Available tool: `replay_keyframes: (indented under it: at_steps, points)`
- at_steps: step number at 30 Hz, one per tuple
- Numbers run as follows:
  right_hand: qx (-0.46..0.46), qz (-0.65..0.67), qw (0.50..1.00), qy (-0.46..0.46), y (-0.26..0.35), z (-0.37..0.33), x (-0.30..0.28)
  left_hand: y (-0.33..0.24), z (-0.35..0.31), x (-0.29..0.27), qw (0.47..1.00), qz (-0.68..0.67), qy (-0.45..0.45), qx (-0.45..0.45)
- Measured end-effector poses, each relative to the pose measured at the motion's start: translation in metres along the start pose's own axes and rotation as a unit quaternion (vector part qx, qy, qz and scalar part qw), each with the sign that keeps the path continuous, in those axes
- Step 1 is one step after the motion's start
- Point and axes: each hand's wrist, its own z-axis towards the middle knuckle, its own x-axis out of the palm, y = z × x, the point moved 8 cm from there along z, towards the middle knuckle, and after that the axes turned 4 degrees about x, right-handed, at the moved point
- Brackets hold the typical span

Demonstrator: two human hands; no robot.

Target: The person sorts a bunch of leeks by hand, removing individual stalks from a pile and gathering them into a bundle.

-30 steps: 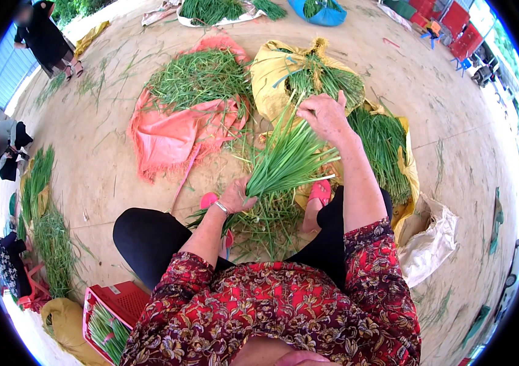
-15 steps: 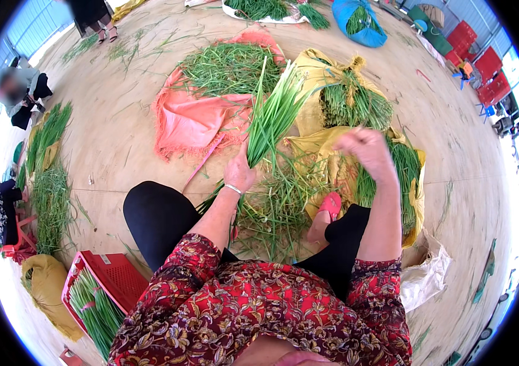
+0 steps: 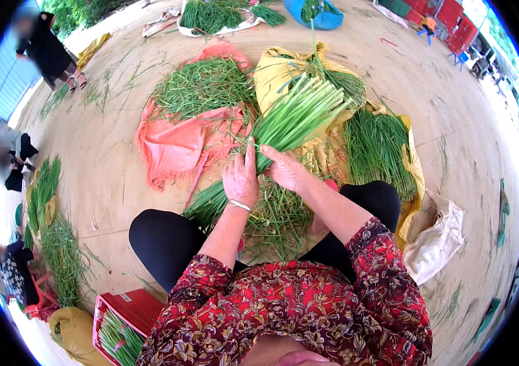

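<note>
A thick bunch of chives (image 3: 302,113), long green stalks with pale cut ends pointing up and to the right, lies across both my hands. My left hand (image 3: 242,182) is closed round its lower left part. From the right, my right hand (image 3: 285,169) grips the same bunch close beside the left one, thumb over the stalks. The leafy ends hang down to the left, over my left knee. Beneath my hands, between my legs, is a heap of loose green stalks (image 3: 274,213).
Ahead lies a pink cloth (image 3: 177,152) with a green heap on it. Yellow sacks (image 3: 271,76) of stalks stand ahead and to the right, near a white bag (image 3: 436,244). A red crate (image 3: 140,311) of bunches stands at my left. Several people are at the far left.
My right hand has come down from the right and taken hold of the bunch beside my left hand. The bunch has tilted over to the right. The view has shifted.
</note>
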Motion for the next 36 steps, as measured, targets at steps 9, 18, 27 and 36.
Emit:
replay_keyframes:
  at_steps: [9,18,27,36]
  points:
    - [-0.032,0.078,0.99,-0.113,0.02,-0.014,-0.061,-0.025,-0.004,0.017,0.9,-0.422,0.1,-0.053]
    - [-0.063,-0.163,0.984,-0.03,0.026,-0.036,-0.017,-0.021,-0.042,0.063,0.427,-0.854,0.227,-0.189]
    - [0.014,-0.687,0.725,0.047,0.049,-0.029,-0.009,-0.04,-0.053,0.069,0.398,-0.841,0.277,-0.238]
    - [-0.052,-0.509,0.855,-0.086,0.142,-0.051,-0.012,-0.031,-0.059,0.078,0.369,-0.86,0.267,-0.231]
